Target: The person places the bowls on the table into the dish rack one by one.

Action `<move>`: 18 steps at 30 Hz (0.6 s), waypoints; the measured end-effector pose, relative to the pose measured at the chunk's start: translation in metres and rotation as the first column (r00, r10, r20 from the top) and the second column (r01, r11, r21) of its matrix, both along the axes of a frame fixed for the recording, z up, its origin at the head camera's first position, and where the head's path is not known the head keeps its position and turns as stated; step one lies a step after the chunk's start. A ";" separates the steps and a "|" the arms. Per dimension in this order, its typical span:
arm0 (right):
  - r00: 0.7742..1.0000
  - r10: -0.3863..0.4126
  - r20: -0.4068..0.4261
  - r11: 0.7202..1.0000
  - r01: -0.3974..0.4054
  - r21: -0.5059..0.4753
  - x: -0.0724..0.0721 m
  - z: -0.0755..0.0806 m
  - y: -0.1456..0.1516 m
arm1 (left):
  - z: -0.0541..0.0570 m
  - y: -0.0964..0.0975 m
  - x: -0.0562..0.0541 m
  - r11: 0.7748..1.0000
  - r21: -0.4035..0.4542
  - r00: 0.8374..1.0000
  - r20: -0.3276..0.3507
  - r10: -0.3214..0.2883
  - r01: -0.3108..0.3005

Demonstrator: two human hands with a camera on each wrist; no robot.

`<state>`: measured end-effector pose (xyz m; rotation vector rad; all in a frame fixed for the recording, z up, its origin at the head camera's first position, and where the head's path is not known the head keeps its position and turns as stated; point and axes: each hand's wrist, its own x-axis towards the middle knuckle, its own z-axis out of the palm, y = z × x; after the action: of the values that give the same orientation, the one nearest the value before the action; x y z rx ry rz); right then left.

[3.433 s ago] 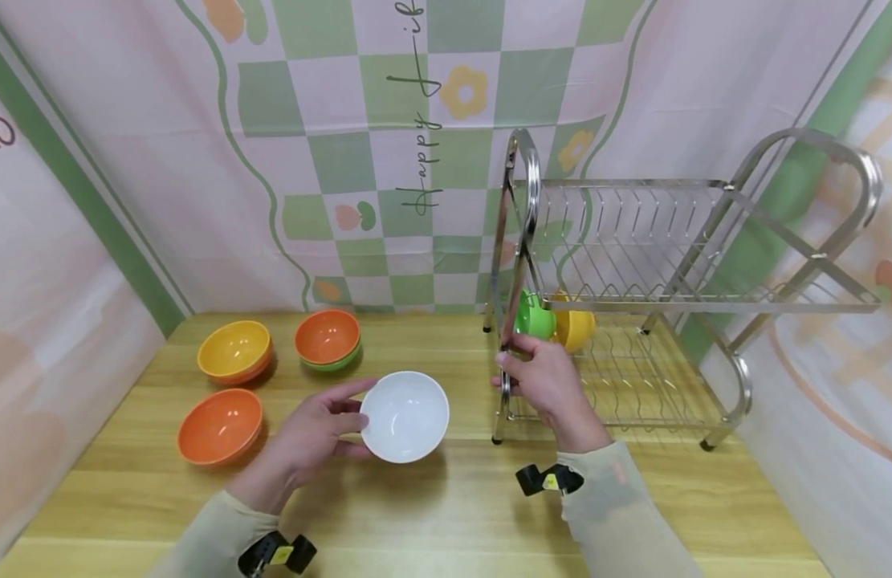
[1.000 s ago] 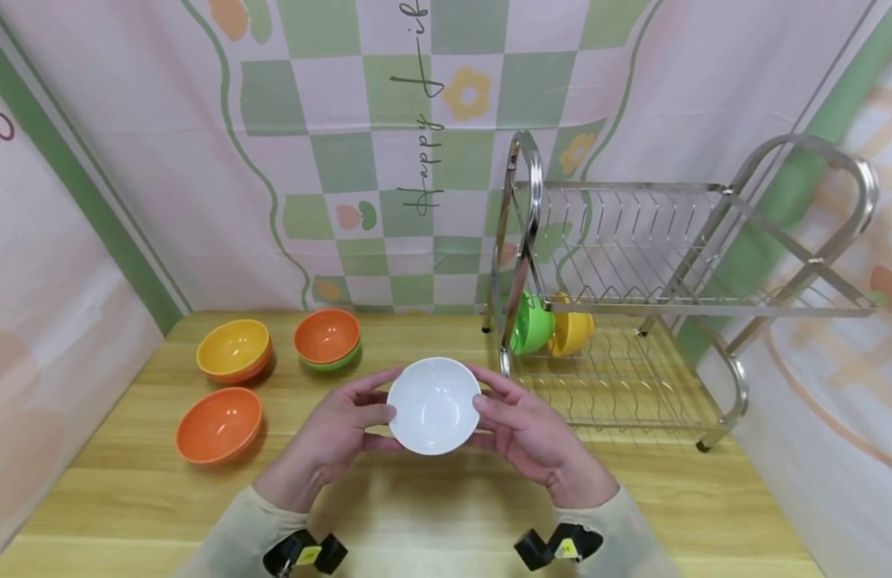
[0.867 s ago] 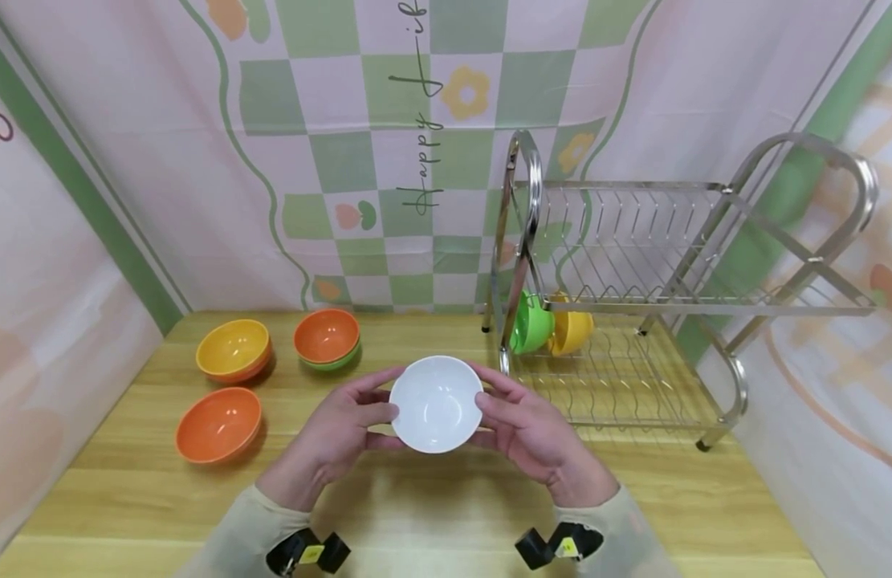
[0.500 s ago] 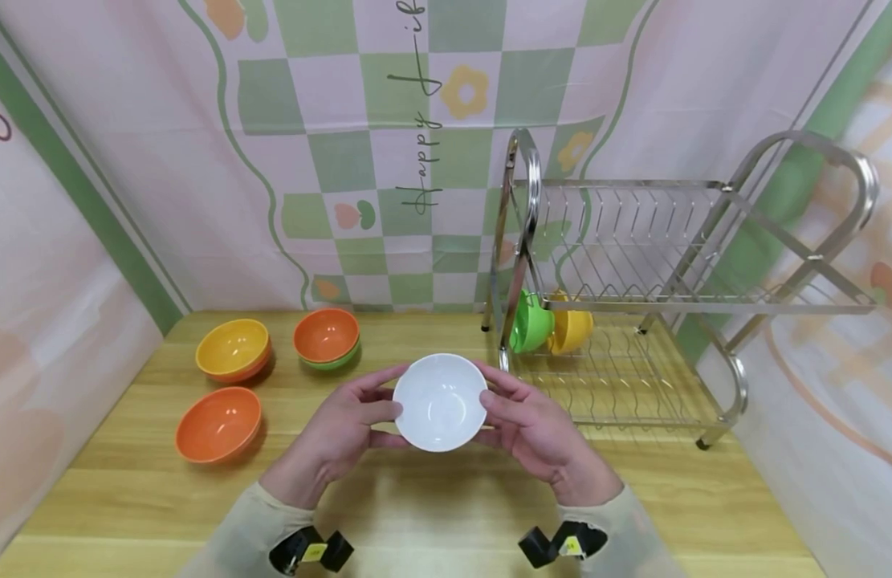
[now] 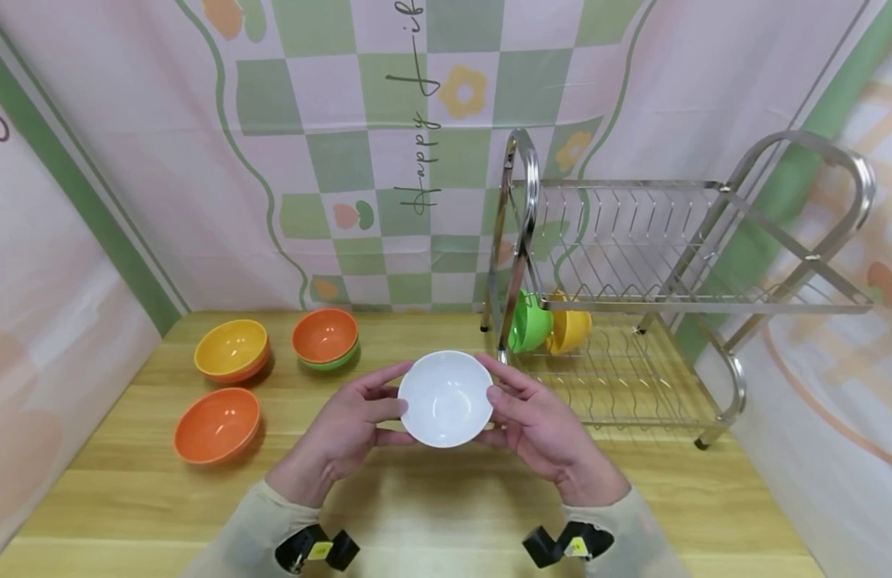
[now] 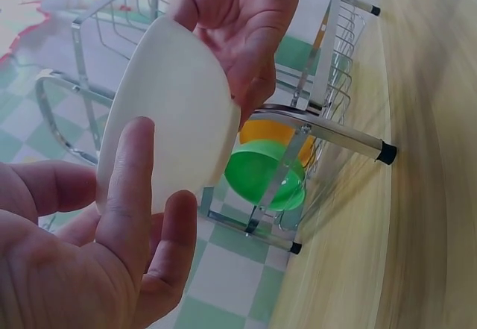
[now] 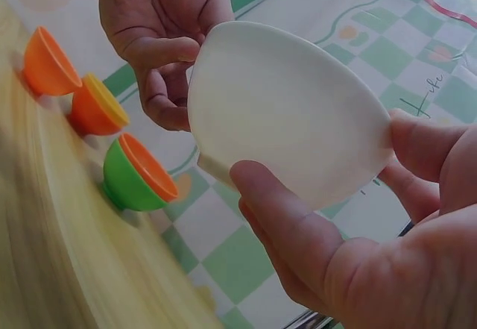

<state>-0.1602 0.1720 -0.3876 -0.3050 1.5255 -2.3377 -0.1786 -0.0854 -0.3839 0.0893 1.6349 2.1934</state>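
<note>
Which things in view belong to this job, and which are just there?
Likely job:
white bowl, in left hand and right hand
rack, with green bowl and yellow bowl
perhaps lone orange bowl, yellow-topped stack, orange-topped stack

Likely just there:
cloth
table

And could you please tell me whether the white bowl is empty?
The white bowl is empty: the head view shows its bare inside, with the left hand and right hand holding its sides.
</note>
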 end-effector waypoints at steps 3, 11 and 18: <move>1.000 -0.012 0.001 1.000 0.012 0.004 0.000 0.001 0.002 | 0.000 0.002 0.000 1.000 0.007 1.000 -0.009 -0.012 0.012; 0.999 -0.023 -0.044 1.000 0.023 0.004 0.002 0.001 0.012 | 0.002 0.010 0.000 0.999 0.029 1.000 0.002 -0.024 0.024; 0.995 -0.011 -0.103 1.000 0.013 0.015 0.004 0.004 0.026 | 0.000 0.021 0.000 0.996 0.066 0.998 -0.009 -0.059 0.059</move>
<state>-0.1565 0.1982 -0.3841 -0.4197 1.5966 -2.3515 -0.1785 -0.0643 -0.3837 0.1614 1.5436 2.2049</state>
